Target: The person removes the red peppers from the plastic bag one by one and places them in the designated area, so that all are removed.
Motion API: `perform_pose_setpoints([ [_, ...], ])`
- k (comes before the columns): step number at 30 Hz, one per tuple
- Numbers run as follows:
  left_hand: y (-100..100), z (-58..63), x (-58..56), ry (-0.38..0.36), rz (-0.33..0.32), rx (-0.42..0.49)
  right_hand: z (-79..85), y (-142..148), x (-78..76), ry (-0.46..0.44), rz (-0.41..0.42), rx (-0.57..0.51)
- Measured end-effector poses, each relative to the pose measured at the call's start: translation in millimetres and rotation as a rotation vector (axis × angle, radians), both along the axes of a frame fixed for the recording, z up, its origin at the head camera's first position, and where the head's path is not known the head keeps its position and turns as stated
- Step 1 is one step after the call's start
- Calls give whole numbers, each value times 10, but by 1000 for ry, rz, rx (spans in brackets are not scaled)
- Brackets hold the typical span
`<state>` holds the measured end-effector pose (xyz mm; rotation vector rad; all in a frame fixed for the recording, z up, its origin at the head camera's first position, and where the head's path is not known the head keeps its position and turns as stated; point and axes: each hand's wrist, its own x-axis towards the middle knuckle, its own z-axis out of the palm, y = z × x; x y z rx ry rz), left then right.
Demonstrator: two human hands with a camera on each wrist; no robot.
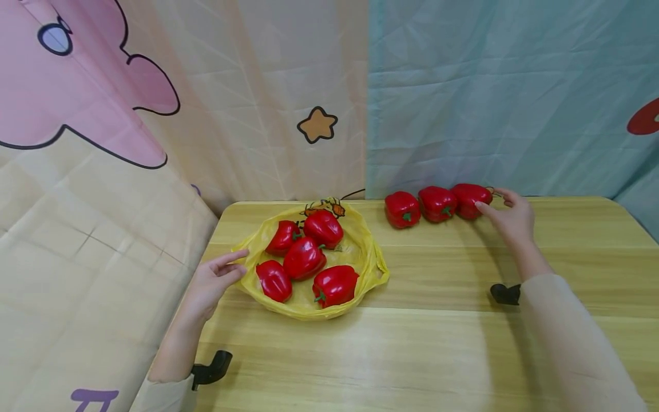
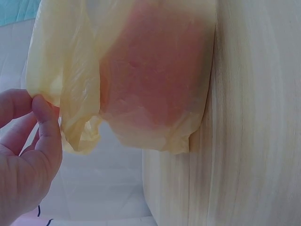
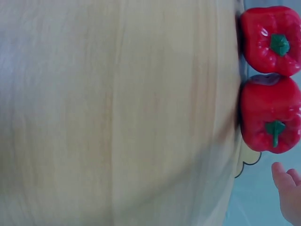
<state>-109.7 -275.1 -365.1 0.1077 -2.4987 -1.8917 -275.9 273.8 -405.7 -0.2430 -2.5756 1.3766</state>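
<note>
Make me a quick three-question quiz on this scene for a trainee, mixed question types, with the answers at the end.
1. How many glossy red bell peppers lie inside the thin yellow plastic bag on the pale wooden table?

2. True or false: the person's left hand pinches the bag's edge.

3. In the head view, which pepper in the row of three is the right hand nearest to?
A. The left one
B. The middle one
C. The right one

Key: 1. Five. 2. True. 3. C.
</note>
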Motion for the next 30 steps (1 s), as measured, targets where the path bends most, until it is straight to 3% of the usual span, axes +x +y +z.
perform_pose_setpoints([
  [5, 4, 3, 3, 3, -3, 8, 95, -15, 71, 32, 13, 9],
  [10, 9, 8, 3, 3, 0, 7, 206, -86, 128, 64, 80, -1],
  [17, 19, 10, 6, -1, 3, 3, 395, -302, 228, 102, 220, 40],
  [24, 25, 33, 2, -6, 2, 7, 584, -637, 343, 75, 390, -57],
  [30, 23, 61, 3, -10, -2, -3, 709, -915, 442, 91, 536, -70],
])
